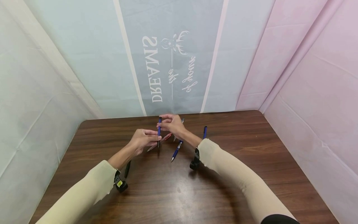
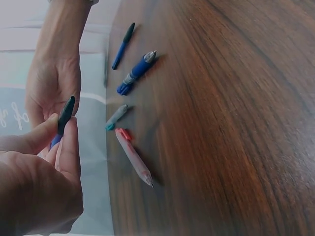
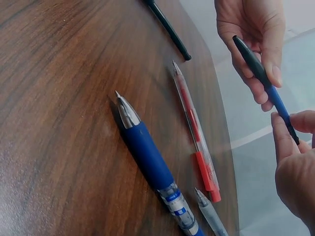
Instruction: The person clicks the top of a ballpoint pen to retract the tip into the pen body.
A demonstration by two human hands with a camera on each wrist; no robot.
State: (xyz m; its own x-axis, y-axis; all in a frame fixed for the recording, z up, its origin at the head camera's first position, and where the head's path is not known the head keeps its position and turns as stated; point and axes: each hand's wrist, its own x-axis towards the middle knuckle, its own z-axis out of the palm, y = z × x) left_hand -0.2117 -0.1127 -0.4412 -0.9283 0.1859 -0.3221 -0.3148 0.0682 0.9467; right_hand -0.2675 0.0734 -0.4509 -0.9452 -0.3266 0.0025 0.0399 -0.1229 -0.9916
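Both hands hold one slim blue pen (image 1: 159,128) with a black grip section, raised above the far part of the table. My left hand (image 1: 142,140) pinches it near the black lower end between thumb and fingers. At the other end, the fingers of my right hand (image 1: 172,124) pinch the blue barrel's tip. In the right wrist view the pen (image 3: 279,104) slants between the two hands. Below lie a clear pen with red parts (image 3: 189,118), a thick blue pen with a silver tip (image 3: 147,155) and a clear pen with a teal end (image 2: 117,117).
Another blue pen (image 1: 205,132) lies right of the right forearm. A black pen (image 1: 127,169) lies by the left wrist. The wooden table (image 1: 179,193) meets a printed cloth backdrop (image 1: 173,62) at its far edge, with pale cloth walls on both sides.
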